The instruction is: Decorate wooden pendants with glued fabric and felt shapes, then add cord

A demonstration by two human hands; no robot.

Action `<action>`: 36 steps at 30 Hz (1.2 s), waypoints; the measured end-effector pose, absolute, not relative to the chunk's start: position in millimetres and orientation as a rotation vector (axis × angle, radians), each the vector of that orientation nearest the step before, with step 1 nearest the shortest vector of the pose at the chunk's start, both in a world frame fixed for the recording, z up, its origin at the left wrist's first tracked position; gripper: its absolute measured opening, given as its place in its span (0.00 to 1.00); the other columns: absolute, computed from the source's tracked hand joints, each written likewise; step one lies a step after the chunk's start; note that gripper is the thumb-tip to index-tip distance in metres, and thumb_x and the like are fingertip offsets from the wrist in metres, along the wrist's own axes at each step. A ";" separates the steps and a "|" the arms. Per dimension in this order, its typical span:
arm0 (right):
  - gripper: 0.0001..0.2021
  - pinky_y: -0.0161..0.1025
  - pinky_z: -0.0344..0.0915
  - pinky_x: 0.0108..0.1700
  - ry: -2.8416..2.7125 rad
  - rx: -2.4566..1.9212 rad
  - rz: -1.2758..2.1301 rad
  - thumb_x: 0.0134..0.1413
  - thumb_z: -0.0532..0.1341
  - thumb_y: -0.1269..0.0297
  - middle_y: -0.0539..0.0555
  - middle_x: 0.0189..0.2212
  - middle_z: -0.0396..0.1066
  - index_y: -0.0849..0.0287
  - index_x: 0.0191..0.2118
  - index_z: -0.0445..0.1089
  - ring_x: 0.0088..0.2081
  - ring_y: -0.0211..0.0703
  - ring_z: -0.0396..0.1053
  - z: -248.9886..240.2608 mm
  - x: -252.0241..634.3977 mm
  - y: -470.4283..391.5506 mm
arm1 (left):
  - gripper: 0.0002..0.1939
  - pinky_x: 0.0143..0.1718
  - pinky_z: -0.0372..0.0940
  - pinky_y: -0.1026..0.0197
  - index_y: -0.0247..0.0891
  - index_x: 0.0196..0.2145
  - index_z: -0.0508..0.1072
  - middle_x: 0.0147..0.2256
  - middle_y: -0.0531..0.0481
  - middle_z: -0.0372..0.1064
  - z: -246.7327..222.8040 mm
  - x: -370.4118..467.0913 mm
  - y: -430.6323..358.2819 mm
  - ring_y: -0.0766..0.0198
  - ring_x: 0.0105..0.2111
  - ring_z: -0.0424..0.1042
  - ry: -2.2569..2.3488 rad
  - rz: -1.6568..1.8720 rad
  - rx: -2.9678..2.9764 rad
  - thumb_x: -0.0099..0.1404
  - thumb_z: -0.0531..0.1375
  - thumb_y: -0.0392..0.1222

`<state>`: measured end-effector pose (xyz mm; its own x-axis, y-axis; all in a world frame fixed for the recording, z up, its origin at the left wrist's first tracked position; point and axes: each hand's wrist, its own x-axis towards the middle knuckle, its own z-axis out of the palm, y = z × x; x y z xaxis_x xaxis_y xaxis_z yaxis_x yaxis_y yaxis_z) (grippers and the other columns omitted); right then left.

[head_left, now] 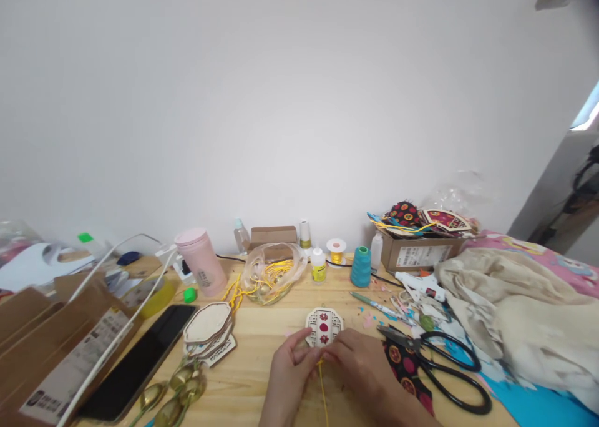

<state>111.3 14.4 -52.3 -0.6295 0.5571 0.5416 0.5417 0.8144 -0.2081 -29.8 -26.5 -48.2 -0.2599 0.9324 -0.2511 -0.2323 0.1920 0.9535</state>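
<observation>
A pale wooden fretwork ornament [333, 322] with dark red motifs down its middle lies before me on the table. My left hand [294, 366] grips its lower left edge between thumb and fingers. At the bottom edge my right hand [358, 359] has its fingertips pinched together, close against the left thumb. A thin yellow cord [324, 392] runs from between the fingertips toward me. Exactly how the cord meets the ornament is hidden by my fingers. Dark patterned fabric [403, 366] lies beside my right hand, partly under black-handled scissors [447, 361].
Stacked wooden pieces [208, 324], gold bells [180, 392] and a phone [140, 361] lie at left. Behind stand a pink cup [201, 261], a bag of yellow cord [274, 274], a glue bottle [319, 266] and a teal thread cone [360, 268]. A full cardboard box [421, 252] and cloth [519, 308] are at right.
</observation>
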 end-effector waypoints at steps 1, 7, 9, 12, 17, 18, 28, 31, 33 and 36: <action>0.09 0.33 0.51 0.23 -2.408 -0.767 -0.010 0.55 0.52 0.68 0.51 0.22 0.69 0.58 0.28 0.68 0.24 0.39 0.64 -50.8 111.6 13.3 | 0.35 0.17 0.50 0.69 0.29 0.40 0.66 0.16 0.52 0.69 -48.6 -30.1 -26.4 0.72 0.13 0.59 1.355 1.330 0.736 0.34 0.68 0.50; 0.09 0.35 0.48 0.22 -2.454 -0.619 -0.192 0.57 0.50 0.68 0.50 0.22 0.69 0.59 0.30 0.65 0.24 0.40 0.63 -39.0 112.4 7.1 | 0.38 0.15 0.47 0.70 0.28 0.41 0.65 0.11 0.58 0.63 -47.8 -30.5 -27.4 0.73 0.11 0.56 1.367 1.334 0.719 0.33 0.68 0.50; 0.10 0.36 0.46 0.21 -2.450 -0.597 -0.232 0.57 0.50 0.69 0.50 0.21 0.68 0.59 0.28 0.65 0.23 0.39 0.62 -38.8 111.5 6.7 | 0.39 0.15 0.47 0.70 0.28 0.42 0.64 0.11 0.59 0.63 -46.7 -30.1 -28.0 0.73 0.11 0.56 1.378 1.334 0.719 0.33 0.68 0.50; 0.11 0.36 0.45 0.20 -2.436 -0.590 -0.268 0.56 0.50 0.70 0.49 0.19 0.66 0.59 0.25 0.64 0.22 0.38 0.61 -42.3 109.9 7.5 | 0.40 0.15 0.47 0.70 0.26 0.43 0.63 0.11 0.59 0.63 -45.9 -28.9 -28.2 0.73 0.11 0.56 1.400 1.328 0.722 0.33 0.67 0.50; 0.10 0.36 0.43 0.20 -2.416 -0.608 -0.287 0.52 0.53 0.72 0.48 0.16 0.65 0.59 0.22 0.63 0.19 0.36 0.60 -49.9 109.2 9.8 | 0.40 0.15 0.48 0.69 0.24 0.43 0.63 0.10 0.59 0.62 -47.4 -27.5 -27.5 0.72 0.11 0.57 1.435 1.310 0.740 0.34 0.67 0.49; 0.09 0.36 0.43 0.20 -2.416 -0.608 -0.287 0.52 0.54 0.72 0.48 0.16 0.65 0.59 0.22 0.63 0.19 0.36 0.60 -50.6 109.5 10.0 | 0.40 0.15 0.48 0.69 0.24 0.43 0.63 0.10 0.60 0.61 -47.7 -27.7 -27.4 0.72 0.11 0.57 1.442 1.306 0.744 0.34 0.67 0.50; 0.06 0.36 0.48 0.21 -2.495 -0.538 -0.315 0.53 0.53 0.71 0.49 0.20 0.67 0.60 0.27 0.64 0.21 0.38 0.62 -43.1 111.9 7.6 | 0.41 0.13 0.41 0.69 0.23 0.47 0.60 0.07 0.64 0.55 -47.9 -32.2 -26.6 0.74 0.09 0.52 1.479 1.263 0.773 0.39 0.65 0.50; 0.06 0.36 0.51 0.22 -2.562 -0.457 -0.368 0.53 0.53 0.70 0.49 0.21 0.67 0.61 0.27 0.64 0.22 0.38 0.63 -39.3 111.0 10.1 | 0.41 0.13 0.42 0.69 0.24 0.47 0.59 0.08 0.64 0.55 -50.4 -34.8 -24.1 0.73 0.09 0.53 1.473 1.254 0.792 0.38 0.65 0.49; 0.06 0.36 0.52 0.22 -2.582 -0.420 -0.372 0.53 0.53 0.69 0.50 0.21 0.68 0.61 0.27 0.64 0.22 0.38 0.63 -38.8 108.9 14.4 | 0.43 0.13 0.42 0.69 0.23 0.47 0.59 0.08 0.64 0.55 -53.9 -37.6 -21.3 0.73 0.09 0.52 1.456 1.246 0.812 0.37 0.66 0.51; 0.06 0.35 0.49 0.19 -2.525 -0.425 -0.297 0.48 0.56 0.70 0.50 0.19 0.69 0.60 0.23 0.65 0.20 0.38 0.63 -43.6 103.3 23.0 | 0.45 0.13 0.43 0.69 0.24 0.46 0.57 0.07 0.64 0.54 -61.9 -42.2 -17.5 0.73 0.09 0.53 1.393 1.247 0.842 0.36 0.65 0.55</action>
